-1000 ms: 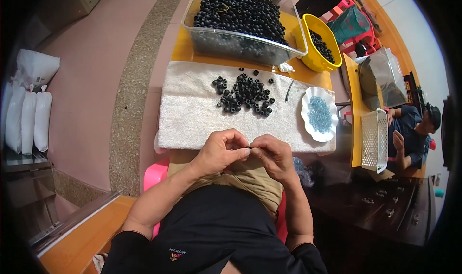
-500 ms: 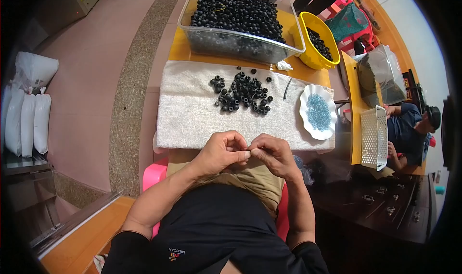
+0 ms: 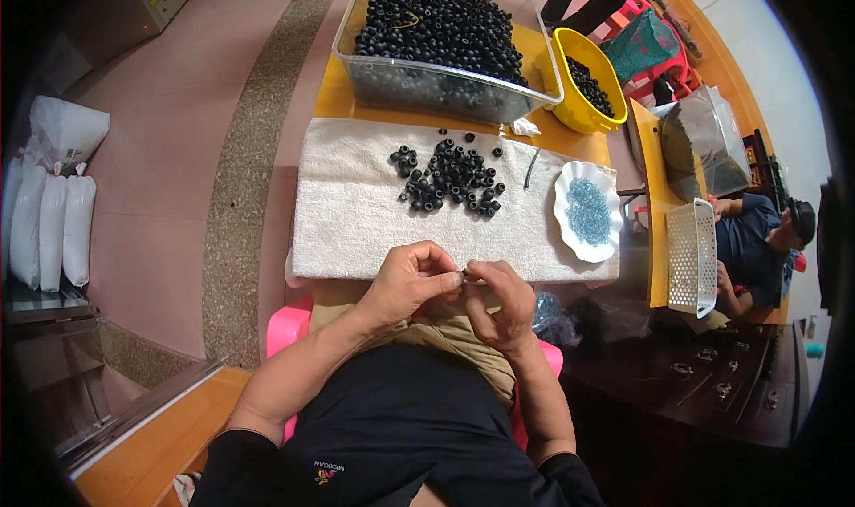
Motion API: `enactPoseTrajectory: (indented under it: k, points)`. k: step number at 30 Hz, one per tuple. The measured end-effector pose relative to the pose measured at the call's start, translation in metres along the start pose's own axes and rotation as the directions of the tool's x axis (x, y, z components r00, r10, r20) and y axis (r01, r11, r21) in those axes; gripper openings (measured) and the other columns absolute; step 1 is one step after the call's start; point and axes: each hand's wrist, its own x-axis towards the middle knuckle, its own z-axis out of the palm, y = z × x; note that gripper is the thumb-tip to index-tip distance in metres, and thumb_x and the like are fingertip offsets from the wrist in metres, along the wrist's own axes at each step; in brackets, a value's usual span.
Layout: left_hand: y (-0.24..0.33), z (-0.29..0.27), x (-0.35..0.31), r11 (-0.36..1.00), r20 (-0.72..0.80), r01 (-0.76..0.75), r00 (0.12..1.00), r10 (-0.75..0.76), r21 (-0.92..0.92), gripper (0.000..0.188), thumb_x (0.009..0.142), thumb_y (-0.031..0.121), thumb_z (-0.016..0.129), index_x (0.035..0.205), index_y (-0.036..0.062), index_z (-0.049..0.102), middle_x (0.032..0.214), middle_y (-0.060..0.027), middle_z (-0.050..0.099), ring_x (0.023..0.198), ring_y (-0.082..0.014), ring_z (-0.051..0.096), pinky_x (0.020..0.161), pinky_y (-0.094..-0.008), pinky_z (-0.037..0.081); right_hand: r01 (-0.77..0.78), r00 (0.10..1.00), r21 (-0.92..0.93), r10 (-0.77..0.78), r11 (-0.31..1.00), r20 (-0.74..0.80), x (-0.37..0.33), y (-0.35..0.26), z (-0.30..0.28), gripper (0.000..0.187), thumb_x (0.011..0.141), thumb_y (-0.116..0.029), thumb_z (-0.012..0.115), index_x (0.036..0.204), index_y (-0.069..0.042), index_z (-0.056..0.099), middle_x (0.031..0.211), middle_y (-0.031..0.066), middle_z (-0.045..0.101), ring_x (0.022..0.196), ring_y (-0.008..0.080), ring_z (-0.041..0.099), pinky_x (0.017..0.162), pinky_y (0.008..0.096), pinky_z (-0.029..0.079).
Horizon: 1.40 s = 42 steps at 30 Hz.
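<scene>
left hand (image 3: 405, 282): thumb and finger pinch small dark piece (image 3: 464, 275) by near edge of white towel (image 3: 347, 218) | right hand (image 3: 504, 311): fingertips at the piece, cannot tell if gripping | black beads (image 3: 456, 170): clustered, towel's far half | scalloped dish (image 3: 595, 254), blue grains (image 3: 588, 210) inside: towel's right

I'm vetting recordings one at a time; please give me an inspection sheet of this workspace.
Surface: white towel over an orange-brown table.
Job's things: loose black hollow pieces on the towel; more in a clear tub and yellow basin; pale-blue granules in a white dish.
Clutter: thin dark strip on the towel; crumpled white scrap beside the tub.
Grips: left grip pinches a tiny dark piece, identity unclear; right grip beside it, hold unclear.
Cables: nothing seen.
Surroundings: co-worker and white basket at right; white sacks at left.
</scene>
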Motion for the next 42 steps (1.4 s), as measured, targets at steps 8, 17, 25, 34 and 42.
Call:
enactPoseTrajectory:
  k: [8,17,25,34,42]
  points:
    - [0.000,0.000,-0.001,0.998,-0.011,-0.021,1.000,0.022,0.055,0.013,0.087,0.004,0.072,0.095,0.0003,0.063,0.087,-0.0037,0.066,0.081,-0.0096,0.063,0.075,-0.0239,0.052,-0.030,0.999,0.060,0.027,0.998,0.042,0.002,0.001,-0.001,0.029,0.078,0.005,0.072,0.106,-0.001,0.064,0.094,0.0142,0.066,0.080,0.0221,0.066,0.068,0.0290,0.052]
    - [0.002,0.001,-0.006,0.998,0.011,0.055,0.998,-0.055,0.031,0.012,0.087,0.003,0.071,0.094,0.0001,0.063,0.085,-0.0051,0.066,0.076,-0.0112,0.064,0.072,-0.0250,0.053,-0.209,0.971,0.393,0.143,0.895,0.191,0.003,0.012,-0.006,0.011,0.090,-0.004,0.065,0.101,-0.003,0.065,0.094,0.0109,0.064,0.085,0.0232,0.063,0.074,0.0309,0.050]
    - [0.003,0.005,-0.003,0.999,-0.012,0.042,0.999,-0.042,-0.023,0.011,0.087,0.003,0.071,0.095,-0.0005,0.063,0.085,-0.0057,0.066,0.076,-0.0115,0.065,0.072,-0.0249,0.056,-0.209,0.974,0.372,0.159,0.904,0.161,0.004,0.015,-0.003,0.010,0.090,-0.002,0.064,0.100,-0.003,0.063,0.094,0.0110,0.062,0.086,0.0228,0.062,0.075,0.0302,0.049]
    - [-0.002,-0.002,0.000,0.999,-0.053,-0.008,0.999,0.011,0.052,0.012,0.088,0.003,0.070,0.096,-0.0021,0.062,0.089,-0.0077,0.066,0.077,-0.0117,0.065,0.072,-0.0252,0.057,-0.178,0.984,0.135,0.180,0.975,-0.006,0.017,0.044,-0.002,0.017,0.084,0.009,0.061,0.097,-0.001,0.062,0.091,0.0104,0.063,0.082,0.0207,0.062,0.073,0.0291,0.049]
    - [-0.003,-0.003,0.000,0.998,-0.076,-0.023,0.997,0.028,0.064,0.012,0.087,0.001,0.070,0.096,-0.0021,0.062,0.089,-0.0083,0.067,0.078,-0.0121,0.066,0.072,-0.0257,0.058,0.025,1.000,-0.394,-0.029,0.919,-0.004,0.021,0.058,0.002,0.014,0.081,-0.006,0.067,0.095,-0.007,0.064,0.093,0.0092,0.065,0.082,0.0299,0.061,0.071,0.0403,0.048]
